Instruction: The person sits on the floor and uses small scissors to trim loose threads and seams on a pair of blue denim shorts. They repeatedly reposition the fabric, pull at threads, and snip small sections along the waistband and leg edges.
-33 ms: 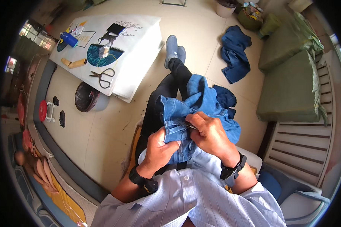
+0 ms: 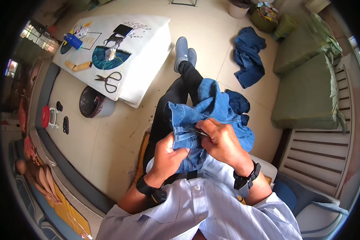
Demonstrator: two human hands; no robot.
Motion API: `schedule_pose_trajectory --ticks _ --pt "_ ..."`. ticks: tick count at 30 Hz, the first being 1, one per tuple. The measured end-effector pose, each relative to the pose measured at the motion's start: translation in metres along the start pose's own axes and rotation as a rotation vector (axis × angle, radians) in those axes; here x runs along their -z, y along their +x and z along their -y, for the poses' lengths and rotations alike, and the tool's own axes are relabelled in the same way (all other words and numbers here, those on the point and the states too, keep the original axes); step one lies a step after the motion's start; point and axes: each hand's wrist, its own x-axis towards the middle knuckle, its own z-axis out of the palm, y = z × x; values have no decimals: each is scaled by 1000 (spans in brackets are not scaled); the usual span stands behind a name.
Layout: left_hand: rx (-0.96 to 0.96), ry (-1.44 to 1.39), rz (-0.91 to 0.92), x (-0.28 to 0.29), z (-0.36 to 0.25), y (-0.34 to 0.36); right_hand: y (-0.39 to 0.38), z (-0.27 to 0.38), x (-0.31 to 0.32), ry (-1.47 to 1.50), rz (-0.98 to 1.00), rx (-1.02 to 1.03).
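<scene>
Blue jeans (image 2: 216, 98) lie bunched over my lap and dark-trousered legs. My left hand (image 2: 166, 158) is closed on the jeans' folded edge near the seams. Beside it, my right hand (image 2: 222, 144) pinches a small metal tool (image 2: 201, 131) against the denim; its tip is hidden among the folds and fingers. Both wrists wear black straps.
A white-covered table (image 2: 148, 68) carries scissors (image 2: 108, 82), a blue bottle (image 2: 72, 40) and small items, with a bin (image 2: 92, 102) below. More denim (image 2: 248, 56) lies on the floor. Green cushions (image 2: 304, 92) sit right. Another person (image 2: 48, 184) is partly visible at lower left.
</scene>
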Motion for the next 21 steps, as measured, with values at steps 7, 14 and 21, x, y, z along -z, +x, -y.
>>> schedule_pose_trajectory --ticks 7,14,21 --pt "84 -516 -19 3 6 15 3 -12 -12 1032 13 -465" --pt "40 -326 45 -1 -6 2 -8 -1 -16 1217 -13 -545" --pt "142 -389 119 11 -21 -13 -21 6 -8 1344 121 -538"
